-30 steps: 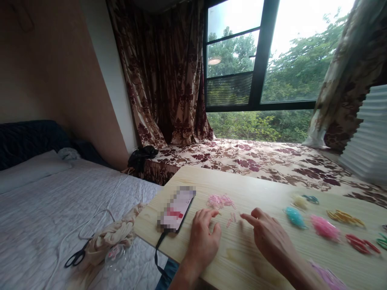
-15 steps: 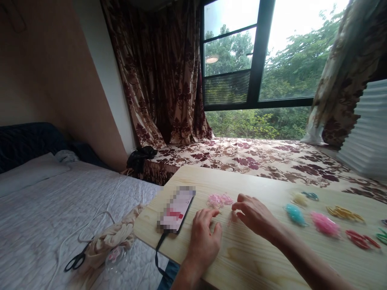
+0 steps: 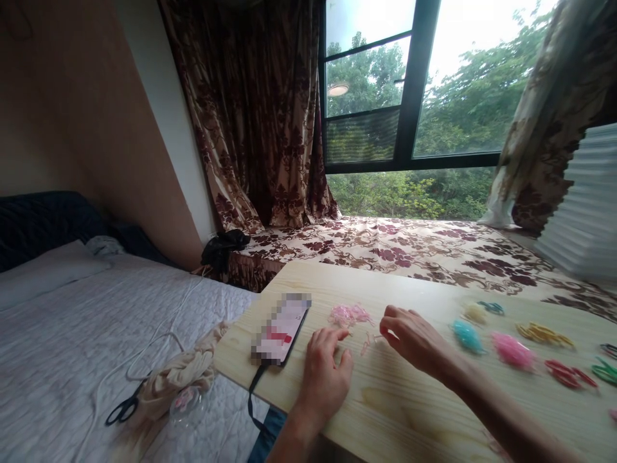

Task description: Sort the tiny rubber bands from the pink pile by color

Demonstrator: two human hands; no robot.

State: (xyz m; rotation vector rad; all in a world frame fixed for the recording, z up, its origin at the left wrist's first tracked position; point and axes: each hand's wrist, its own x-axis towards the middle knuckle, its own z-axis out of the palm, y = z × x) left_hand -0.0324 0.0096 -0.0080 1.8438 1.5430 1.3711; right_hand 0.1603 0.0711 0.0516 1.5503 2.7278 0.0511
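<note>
My left hand (image 3: 328, 366) rests on the light wooden table (image 3: 385, 411), fingers loosely bent and thumb apart from them, with nothing visible in it. To its right, my right hand (image 3: 409, 337) is closed in a pinch just above the tabletop; what its fingertips hold is too small to make out. Between the hands lie a few thin pink bands (image 3: 367, 344), one end close to my right fingertips. Just beyond them sits a loose pile of pink translucent bands (image 3: 348, 314).
A phone (image 3: 282, 331) with a black strap lies left of my hands. On the right are teal (image 3: 467, 336), bright pink (image 3: 513, 350), yellow (image 3: 544, 334) and red (image 3: 570, 374) bunches. Scissors (image 3: 123, 411) and a beige cloth (image 3: 180, 376) lie on the bed (image 3: 144, 302).
My right hand has moved slightly right, away from the small pink bands, and its fingers have drawn closer together. My left hand has stayed almost in place.
</note>
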